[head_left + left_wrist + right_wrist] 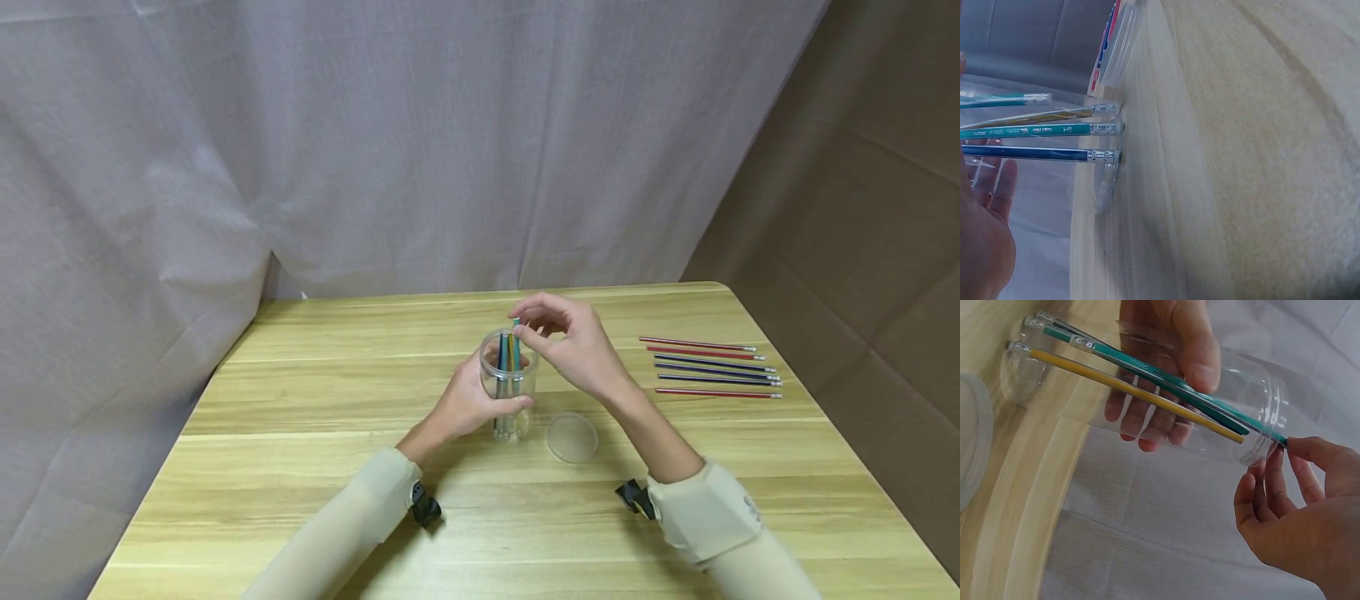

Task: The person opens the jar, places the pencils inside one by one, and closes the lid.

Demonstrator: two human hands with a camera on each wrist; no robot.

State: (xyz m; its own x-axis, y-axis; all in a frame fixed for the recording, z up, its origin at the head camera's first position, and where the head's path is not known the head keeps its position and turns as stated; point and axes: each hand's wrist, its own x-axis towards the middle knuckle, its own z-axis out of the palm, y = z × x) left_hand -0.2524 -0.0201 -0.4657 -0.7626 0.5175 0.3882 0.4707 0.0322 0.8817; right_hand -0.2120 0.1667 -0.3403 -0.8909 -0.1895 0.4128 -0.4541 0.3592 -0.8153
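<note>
My left hand (467,398) grips a clear plastic jar (507,428) around its side, and the jar stands upright on the table. Thumb and fingers of my right hand (573,343) pinch a green pencil (1250,424) near its upper end, right at the jar's mouth. Most of that pencil is inside the jar, its eraser end pointing down above the bottom. Also inside stand a yellow pencil (1135,391), another green pencil (1041,130) and a dark blue pencil (1029,152), eraser ends down at the base.
A round clear lid (572,438) lies on the wooden table (315,400) just right of the jar. Farther right, several red pencils (705,353) and dark blue pencils (712,375) lie side by side. A grey curtain (397,150) hangs behind the table.
</note>
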